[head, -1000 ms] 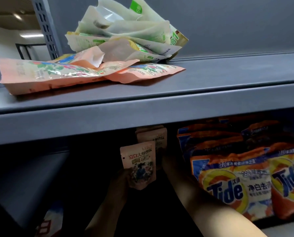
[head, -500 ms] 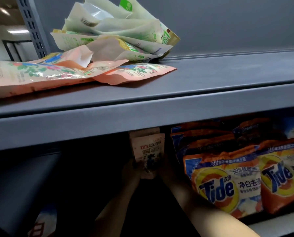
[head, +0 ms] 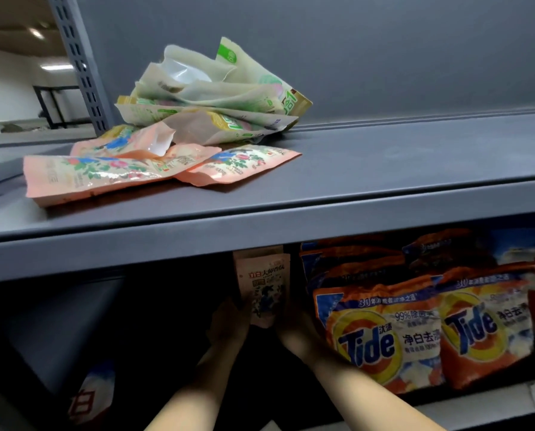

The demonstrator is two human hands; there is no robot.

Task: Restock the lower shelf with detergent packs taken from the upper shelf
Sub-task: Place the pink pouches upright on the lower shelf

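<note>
A small pink detergent pack (head: 264,290) stands upright in the dark lower shelf, in front of another pack of the same kind. My left hand (head: 229,325) grips its lower left side. My right hand (head: 294,329) is at its lower right; in the shadow I cannot tell whether it grips the pack. On the grey upper shelf (head: 384,169) lie pink flowered packs (head: 114,172) and behind them a loose heap of pale green packs (head: 216,101).
Orange Tide bags (head: 381,334) fill the lower shelf right of my hands, several deep. A white and red pack (head: 92,396) lies low at the left. A perforated shelf upright (head: 79,63) stands at the upper left. The left of the lower shelf is dark.
The small pink pack has moved right and back into the lower shelf, against the pack behind it. Both hands now sit at its base. The camera has tilted upward.
</note>
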